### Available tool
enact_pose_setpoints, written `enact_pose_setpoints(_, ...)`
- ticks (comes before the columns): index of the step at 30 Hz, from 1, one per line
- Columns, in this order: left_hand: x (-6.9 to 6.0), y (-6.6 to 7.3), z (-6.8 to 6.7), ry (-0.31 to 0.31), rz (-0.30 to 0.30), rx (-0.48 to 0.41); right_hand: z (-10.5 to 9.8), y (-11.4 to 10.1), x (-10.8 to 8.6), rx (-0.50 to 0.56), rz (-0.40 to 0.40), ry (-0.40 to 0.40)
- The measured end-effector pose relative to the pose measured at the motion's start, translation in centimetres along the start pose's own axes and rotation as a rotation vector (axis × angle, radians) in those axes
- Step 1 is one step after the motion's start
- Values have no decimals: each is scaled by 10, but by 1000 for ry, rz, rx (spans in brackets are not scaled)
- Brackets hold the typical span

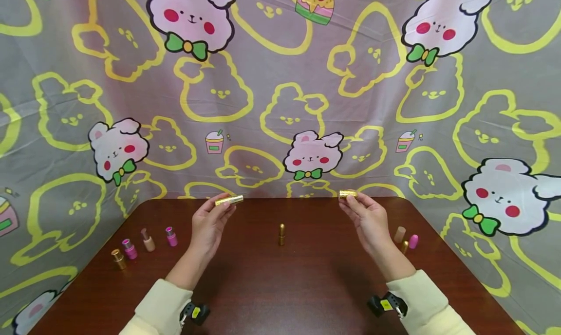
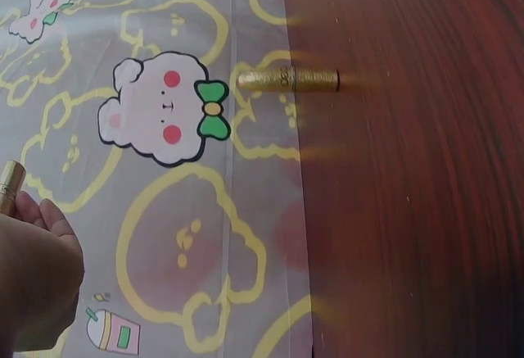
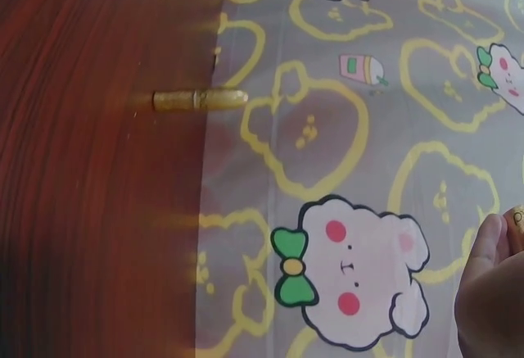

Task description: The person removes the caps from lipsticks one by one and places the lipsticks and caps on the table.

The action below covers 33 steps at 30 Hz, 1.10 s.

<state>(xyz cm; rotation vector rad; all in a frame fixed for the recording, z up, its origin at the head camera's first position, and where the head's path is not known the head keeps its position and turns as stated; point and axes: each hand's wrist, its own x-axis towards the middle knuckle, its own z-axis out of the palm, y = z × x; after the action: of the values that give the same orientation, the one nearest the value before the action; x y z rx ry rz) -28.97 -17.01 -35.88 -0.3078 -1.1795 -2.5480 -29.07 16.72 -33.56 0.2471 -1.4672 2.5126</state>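
Observation:
My left hand (image 1: 208, 227) pinches a gold lipstick tube (image 1: 229, 200) between thumb and fingers, above the table's far left part. Its lighter metallic end points right. On the other side, my right hand (image 1: 367, 223) holds a short gold lipstick cap (image 1: 348, 194) by its fingertips, at about the same height and apart from the tube. Between the hands, a gold lipstick (image 1: 282, 234) with a rounded top stands upright on the table. Both wrist views show this standing lipstick (image 2: 291, 80) (image 3: 199, 99); each hand is only partly visible there, at the edge.
Left on the brown table (image 1: 289, 286) stand a gold lipstick base (image 1: 118, 259), two pink ones (image 1: 129, 249) (image 1: 171, 236) and a beige one (image 1: 148, 240). Right, partly behind my forearm, are beige (image 1: 400, 234), pink (image 1: 414, 241) and gold (image 1: 405, 247) caps. A patterned curtain (image 1: 271, 72) hangs behind.

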Motion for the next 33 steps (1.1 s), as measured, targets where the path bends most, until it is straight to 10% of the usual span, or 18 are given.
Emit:
enact_pose_setpoints(17, -1, 20, -29, 60, 70, 171, -40, -20, 5, -158, -76, 59)
enact_pose_setpoints(33, -3, 46, -55, 203, 75, 313, -68, -35, 4, -590, 35, 207)
